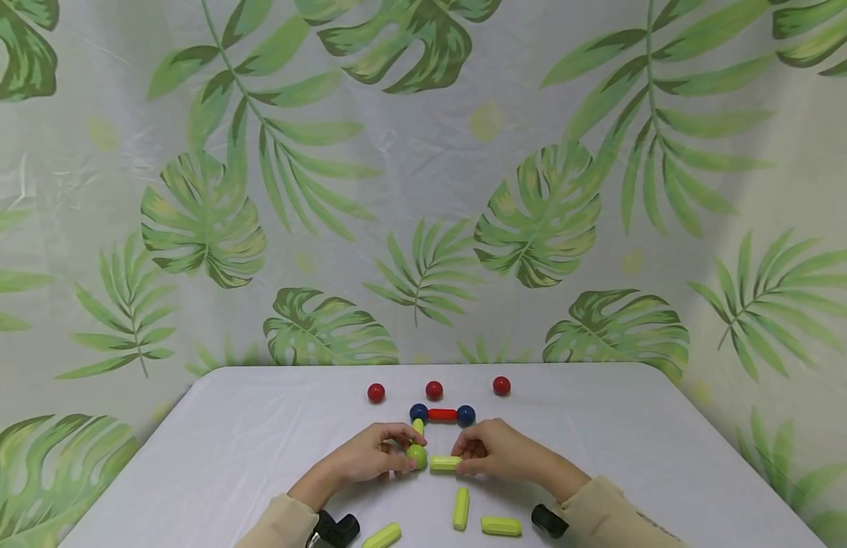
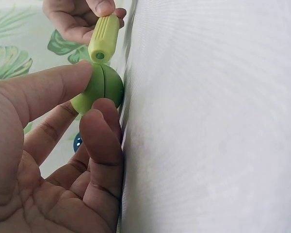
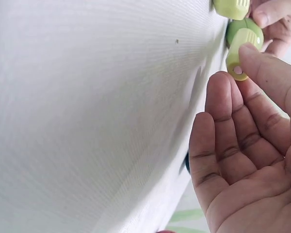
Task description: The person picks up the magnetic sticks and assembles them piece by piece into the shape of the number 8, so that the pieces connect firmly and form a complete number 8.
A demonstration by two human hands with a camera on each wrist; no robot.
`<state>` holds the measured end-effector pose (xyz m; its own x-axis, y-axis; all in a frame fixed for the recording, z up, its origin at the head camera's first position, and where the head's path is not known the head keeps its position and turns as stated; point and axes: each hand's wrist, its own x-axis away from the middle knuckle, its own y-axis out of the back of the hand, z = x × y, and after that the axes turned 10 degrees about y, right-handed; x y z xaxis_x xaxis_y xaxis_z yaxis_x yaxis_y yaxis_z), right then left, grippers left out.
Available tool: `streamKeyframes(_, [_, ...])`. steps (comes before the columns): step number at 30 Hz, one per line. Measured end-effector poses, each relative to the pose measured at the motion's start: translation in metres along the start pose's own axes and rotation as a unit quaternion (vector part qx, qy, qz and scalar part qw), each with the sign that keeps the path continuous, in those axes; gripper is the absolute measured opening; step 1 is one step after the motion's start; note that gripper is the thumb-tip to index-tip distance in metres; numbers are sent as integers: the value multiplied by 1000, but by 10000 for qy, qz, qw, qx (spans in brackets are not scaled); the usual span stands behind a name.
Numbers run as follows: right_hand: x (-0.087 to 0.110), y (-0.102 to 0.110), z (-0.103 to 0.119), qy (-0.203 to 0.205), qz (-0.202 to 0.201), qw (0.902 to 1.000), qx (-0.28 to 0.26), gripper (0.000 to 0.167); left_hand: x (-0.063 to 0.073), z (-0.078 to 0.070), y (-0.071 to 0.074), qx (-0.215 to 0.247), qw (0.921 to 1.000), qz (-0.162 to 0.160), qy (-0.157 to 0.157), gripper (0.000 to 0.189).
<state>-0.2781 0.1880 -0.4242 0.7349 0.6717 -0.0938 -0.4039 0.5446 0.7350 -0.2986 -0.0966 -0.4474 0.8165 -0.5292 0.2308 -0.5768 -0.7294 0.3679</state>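
Observation:
My left hand (image 1: 372, 455) pinches a green ball (image 1: 416, 457) between thumb and fingers, close to the tabletop. A yellow-green magnetic stick (image 1: 444, 463) is pinched at one end by my right hand (image 1: 500, 452). Its other end points at the ball; in the left wrist view the stick (image 2: 105, 39) is right by the ball (image 2: 98, 88), and I cannot tell whether they touch. Behind the ball, another yellow-green stick (image 1: 418, 427) runs back to a dark blue ball (image 1: 419, 412). From there a red stick (image 1: 442, 415) reaches a second blue ball (image 1: 466, 415).
Three red balls, one in the middle (image 1: 434, 390), lie along the back of the white table (image 1: 272, 411). Loose yellow-green sticks lie nearer the front: one upright in view (image 1: 460, 508), one sideways (image 1: 501, 526), one slanted (image 1: 382, 536). A leaf-patterned curtain (image 1: 423, 190) hangs behind.

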Motion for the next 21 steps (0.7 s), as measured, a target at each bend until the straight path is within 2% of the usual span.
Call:
streamKeyframes(14, [-5, -2, -1, 120, -40, 9999, 0, 8, -3, 1, 1, 21, 10000, 42, -14, 31])
streamKeyframes(21, [-5, -3, -2, 19, -65, 10000, 8, 8, -3, 2, 0, 22, 10000, 39, -8, 31])
